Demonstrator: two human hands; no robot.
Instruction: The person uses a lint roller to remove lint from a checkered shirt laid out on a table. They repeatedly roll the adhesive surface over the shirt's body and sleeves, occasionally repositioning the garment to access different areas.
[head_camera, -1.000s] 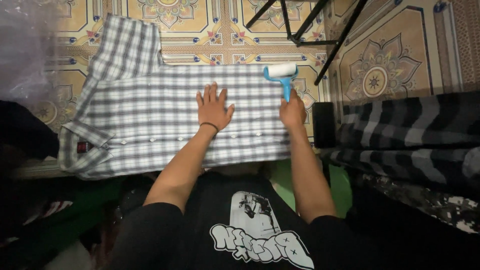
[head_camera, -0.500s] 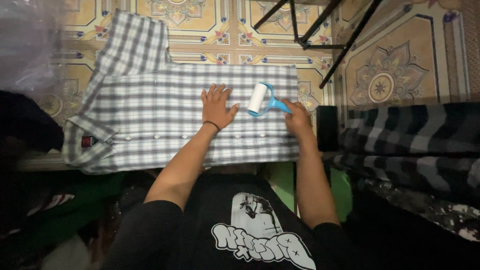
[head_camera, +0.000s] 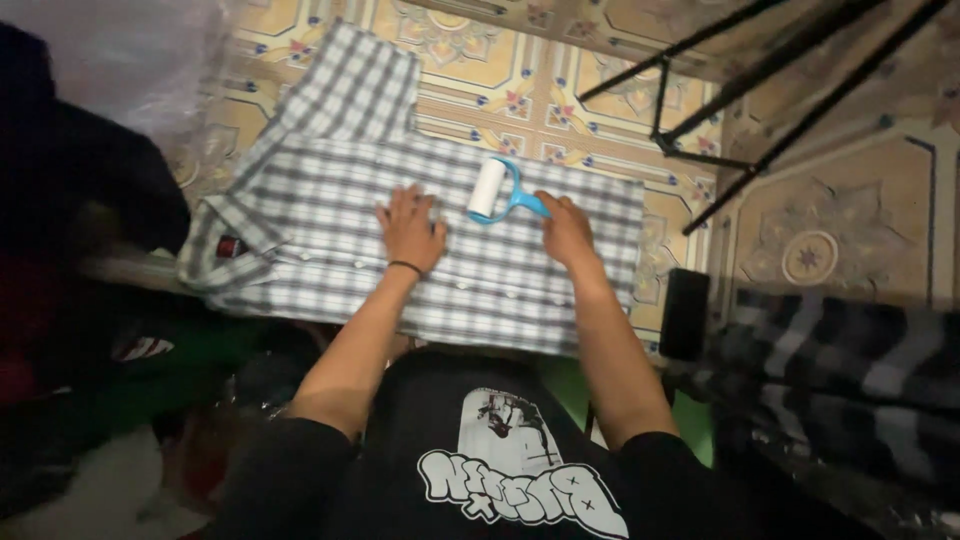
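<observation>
Head cam looks down at a patterned tile floor (head_camera: 560, 60), tan and cream w/ ornate medallions and small red-blue corner motifs; room is dim, esp. toward the edges. Biggest thing on it: grey-and-white plaid shirt (head_camera: 330, 200) spread flat, buttoned front up, collar to my left, one sleeve angled up and away. Dark heap of clothes (head_camera: 70, 180) fills the left side, w/ a hazy clear plastic sheet (head_camera: 130, 60) above it in the corner. Right side, another dark plaid cloth (head_camera: 840, 370) bunched up, well apart from the shirt. Black metal stand legs (head_camera: 740, 70) cross the upper right, standing on the tiles beyond the shirt's hem. Small black box-like object (head_camera: 684, 312) just beside the shirt's hem end; can't tell what it is. No open containers that I can make out.

My left hand (head_camera: 410, 228) lies flat on the shirt near the middle, fingers spread, palm pressing cloth; thin dark band at the wrist. My right hand (head_camera: 566, 228) is closed round the blue handle of a lint roller (head_camera: 492, 190). Roller's white drum rests on the shirt, just beside and between both hands, nearer the far edge.
</observation>
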